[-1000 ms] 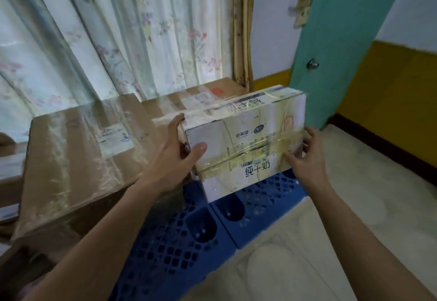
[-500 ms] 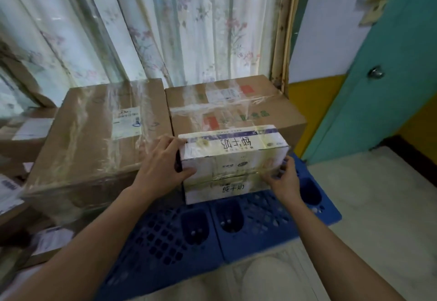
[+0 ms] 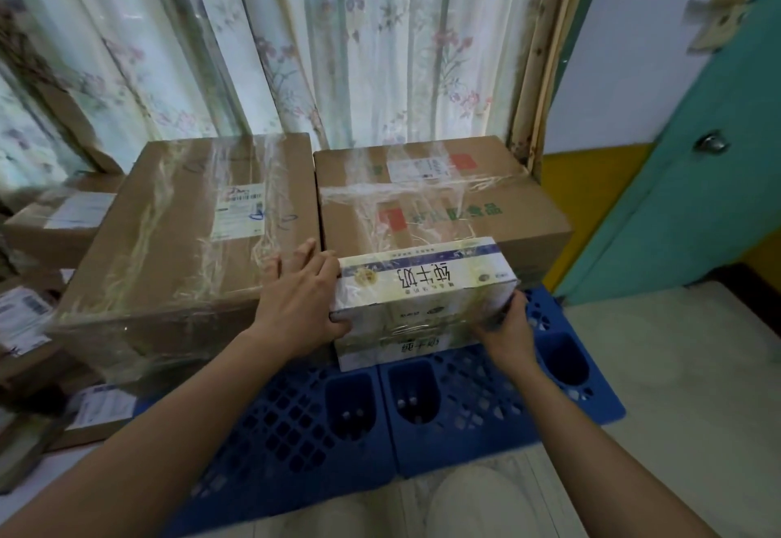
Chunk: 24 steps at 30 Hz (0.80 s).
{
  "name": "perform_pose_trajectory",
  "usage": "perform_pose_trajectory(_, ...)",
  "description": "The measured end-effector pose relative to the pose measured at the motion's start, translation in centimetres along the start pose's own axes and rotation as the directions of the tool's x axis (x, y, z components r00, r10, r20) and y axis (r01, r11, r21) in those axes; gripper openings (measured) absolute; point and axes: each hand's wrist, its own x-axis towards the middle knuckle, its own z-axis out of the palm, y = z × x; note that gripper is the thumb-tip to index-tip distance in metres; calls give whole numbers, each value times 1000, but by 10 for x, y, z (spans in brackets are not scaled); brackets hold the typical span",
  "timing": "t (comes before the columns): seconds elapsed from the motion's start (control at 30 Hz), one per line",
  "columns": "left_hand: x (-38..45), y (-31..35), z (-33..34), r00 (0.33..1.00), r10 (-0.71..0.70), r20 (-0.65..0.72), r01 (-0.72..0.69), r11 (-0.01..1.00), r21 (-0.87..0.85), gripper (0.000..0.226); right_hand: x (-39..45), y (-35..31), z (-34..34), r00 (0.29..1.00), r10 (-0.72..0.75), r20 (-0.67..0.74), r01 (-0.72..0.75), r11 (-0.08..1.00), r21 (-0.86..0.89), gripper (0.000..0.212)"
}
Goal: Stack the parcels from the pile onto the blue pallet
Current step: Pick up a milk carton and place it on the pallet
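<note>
A white taped milk carton parcel (image 3: 422,296) sits low on the blue pallet (image 3: 456,411), right in front of a brown box (image 3: 439,199). My left hand (image 3: 300,296) holds the parcel's left end, thumb on its front face and fingers behind. My right hand (image 3: 507,326) grips its lower right corner. A larger brown box (image 3: 186,233) wrapped in clear tape stands on the pallet's left half, touching my left hand's back.
More parcels (image 3: 59,216) lie piled at the far left on the floor. A flowered curtain (image 3: 338,51) hangs behind the boxes. A teal door (image 3: 693,182) stands at the right. Pale floor (image 3: 676,368) lies right of the pallet.
Both hands lowered the white parcel from mid-air down onto the pallet against the right brown box. The view tilted down and turned left.
</note>
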Motion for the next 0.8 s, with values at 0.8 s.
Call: perform_pose_trajectory(0.8, -77, -123, -49, 959, -284, -15, 274, 935, -224, 90, -26, -146, 61, 802, -528, 279, 597, 720, -353, 58)
